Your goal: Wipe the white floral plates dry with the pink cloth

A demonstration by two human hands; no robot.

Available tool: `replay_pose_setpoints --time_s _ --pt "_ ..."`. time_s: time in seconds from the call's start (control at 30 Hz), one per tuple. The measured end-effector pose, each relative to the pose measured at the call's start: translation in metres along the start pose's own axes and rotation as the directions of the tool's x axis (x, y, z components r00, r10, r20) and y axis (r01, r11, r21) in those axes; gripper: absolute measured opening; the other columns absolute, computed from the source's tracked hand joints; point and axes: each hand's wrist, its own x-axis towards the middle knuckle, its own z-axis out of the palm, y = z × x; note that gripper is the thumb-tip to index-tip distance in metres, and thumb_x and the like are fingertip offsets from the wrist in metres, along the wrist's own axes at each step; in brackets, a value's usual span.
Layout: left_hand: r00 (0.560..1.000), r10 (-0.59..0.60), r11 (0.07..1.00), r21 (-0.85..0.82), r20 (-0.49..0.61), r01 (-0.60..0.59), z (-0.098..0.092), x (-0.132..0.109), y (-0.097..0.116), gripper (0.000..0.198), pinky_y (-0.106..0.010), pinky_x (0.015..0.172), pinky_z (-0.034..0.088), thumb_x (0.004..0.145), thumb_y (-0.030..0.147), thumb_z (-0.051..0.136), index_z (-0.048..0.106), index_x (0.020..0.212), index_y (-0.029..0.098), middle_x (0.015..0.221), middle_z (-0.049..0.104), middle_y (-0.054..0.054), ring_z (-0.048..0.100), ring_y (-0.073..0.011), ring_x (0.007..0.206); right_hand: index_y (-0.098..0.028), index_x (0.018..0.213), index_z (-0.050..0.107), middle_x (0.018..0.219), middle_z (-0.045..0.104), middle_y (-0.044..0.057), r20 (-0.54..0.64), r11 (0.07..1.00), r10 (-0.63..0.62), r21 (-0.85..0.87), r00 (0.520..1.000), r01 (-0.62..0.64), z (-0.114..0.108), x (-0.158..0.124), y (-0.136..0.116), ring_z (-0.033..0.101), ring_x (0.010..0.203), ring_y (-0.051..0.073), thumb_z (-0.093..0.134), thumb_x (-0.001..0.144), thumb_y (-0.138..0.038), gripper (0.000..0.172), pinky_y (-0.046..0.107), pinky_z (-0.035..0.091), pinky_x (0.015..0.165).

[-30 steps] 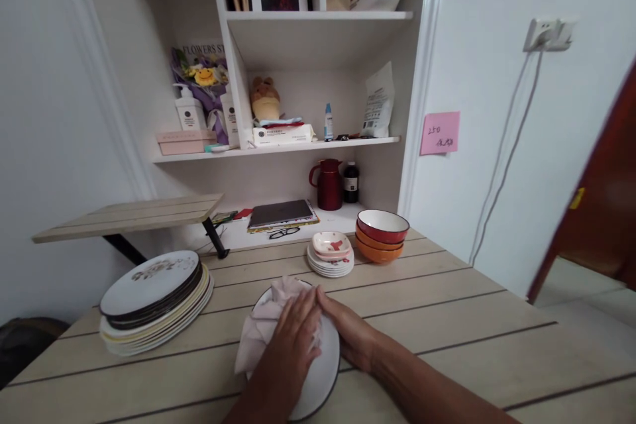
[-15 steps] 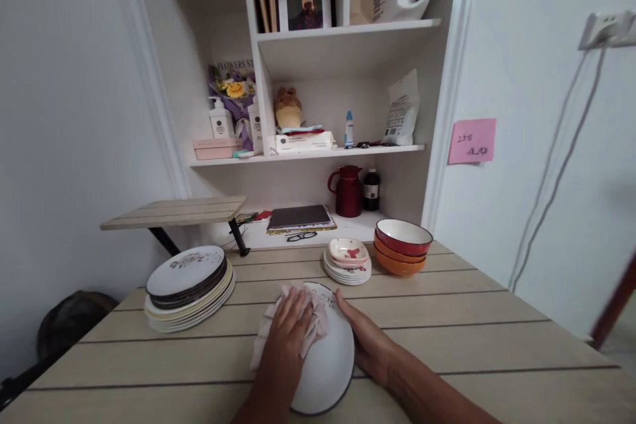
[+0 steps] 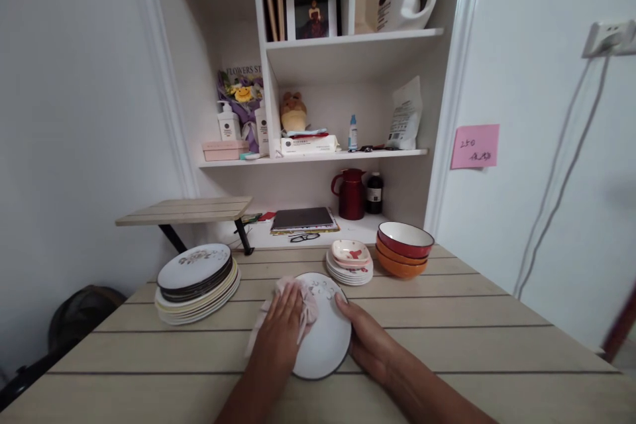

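A white plate [image 3: 325, 338] with a dark rim and a floral print near its far edge is in front of me, over the wooden table. My right hand [image 3: 370, 338] grips its right edge, thumb on the upper face and the other fingers hidden beneath. Against the plate's left side, my left hand [image 3: 285, 324] presses a crumpled pale pink cloth [image 3: 309, 305], its fingers laid over the fabric. Part of the cloth hangs past the plate's left edge.
On the left stands a stack of plates [image 3: 199, 268] beside a small raised shelf [image 3: 183, 210]. Small dishes [image 3: 350, 265] and stacked bowls [image 3: 401, 258] are toward the back right. Behind are a laptop [image 3: 303, 218], glasses [image 3: 305, 237] and a red jug [image 3: 351, 195].
The cloth and my left hand have shifted slightly left across the plate. The plate's near edge has moved away from me and the plate looks rounder. My view has shifted slightly.
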Motion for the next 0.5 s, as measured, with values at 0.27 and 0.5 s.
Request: replay_pose_setpoints --time_s 0.27,0.5 --pt "0.976 0.181 0.962 -0.227 0.119 -0.151 -0.019 -0.014 0.030 0.055 -0.040 0.108 0.042 0.092 0.027 0.050 0.035 0.144 0.020 0.144 0.047 -0.008 0.044 -0.0206 0.132 -0.009 0.117 0.058 0.109 0.071 0.014 -0.086 0.992 -0.003 0.125 0.996 0.014 -0.006 0.003 0.002 0.066 0.102 0.024 0.061 0.084 -0.043 0.047 0.038 0.046 0.098" --pt "0.948 0.296 0.934 -0.242 0.118 -0.262 -0.035 -0.002 0.055 0.068 -0.039 0.118 0.024 0.092 0.028 0.048 0.013 0.150 0.017 0.156 0.020 -0.008 0.018 -0.0196 0.144 -0.011 0.119 0.057 0.105 0.072 0.015 -0.150 0.984 0.139 0.135 0.979 -0.119 0.004 -0.005 0.002 0.067 0.100 0.024 0.056 0.084 -0.054 0.055 0.039 0.048 0.093"
